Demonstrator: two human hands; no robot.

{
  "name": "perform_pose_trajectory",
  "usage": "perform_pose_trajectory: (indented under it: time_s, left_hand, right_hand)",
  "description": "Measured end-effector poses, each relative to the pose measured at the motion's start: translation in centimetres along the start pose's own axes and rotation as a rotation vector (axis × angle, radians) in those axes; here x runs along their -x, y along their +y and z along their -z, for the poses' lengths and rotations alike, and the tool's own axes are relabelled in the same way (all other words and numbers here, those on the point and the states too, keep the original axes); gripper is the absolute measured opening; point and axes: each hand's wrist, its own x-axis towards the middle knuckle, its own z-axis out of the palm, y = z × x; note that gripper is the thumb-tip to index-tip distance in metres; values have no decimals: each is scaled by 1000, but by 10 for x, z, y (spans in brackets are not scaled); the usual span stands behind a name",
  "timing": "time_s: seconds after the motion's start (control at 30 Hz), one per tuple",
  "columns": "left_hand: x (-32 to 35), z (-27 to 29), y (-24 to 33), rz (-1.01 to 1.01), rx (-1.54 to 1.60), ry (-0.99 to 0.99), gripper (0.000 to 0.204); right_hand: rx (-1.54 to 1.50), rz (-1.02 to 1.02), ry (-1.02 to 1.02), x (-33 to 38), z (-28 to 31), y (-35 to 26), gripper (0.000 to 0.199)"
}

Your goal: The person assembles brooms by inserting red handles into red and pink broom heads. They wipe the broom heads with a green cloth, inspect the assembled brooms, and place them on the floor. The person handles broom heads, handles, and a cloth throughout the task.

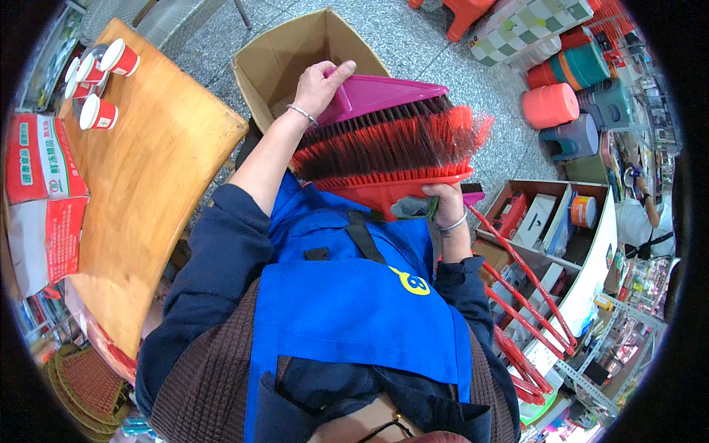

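Note:
In front of me are two broom heads with their bristles turned toward each other. The far one is a magenta broom head (395, 91) with dark bristles. My left hand (323, 91) is closed on its back, thumb across the top. Nearer me lies a red broom head (369, 190) with red and dark bristles, close against my apron. My right hand (447, 204) grips its right end from below, fingers partly hidden. A grey-green patch (413, 208) shows beside that hand. Behind the heads stands an open cardboard box (258, 63).
A wooden table (162, 140) on my left carries several paper cups (99, 112) and a red-white carton (48, 159). Several red handles (528, 280) slant at right, by a shelf unit (591, 244). Plastic stools (550, 105) stand at far right. A person (650, 221) is beyond.

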Motion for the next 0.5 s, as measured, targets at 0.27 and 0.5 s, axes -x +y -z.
perform_pose_trajectory:
  time_s: [0.27,0.5]
  left_hand:
    - [-1,26,64,-116,-157,124,56]
    - [-13,49,112,-179,-139,96,49]
  right_hand:
    - [-34,83,-69,17,-10,-34,40]
    - [58,182,3,23,-25,-44,32]
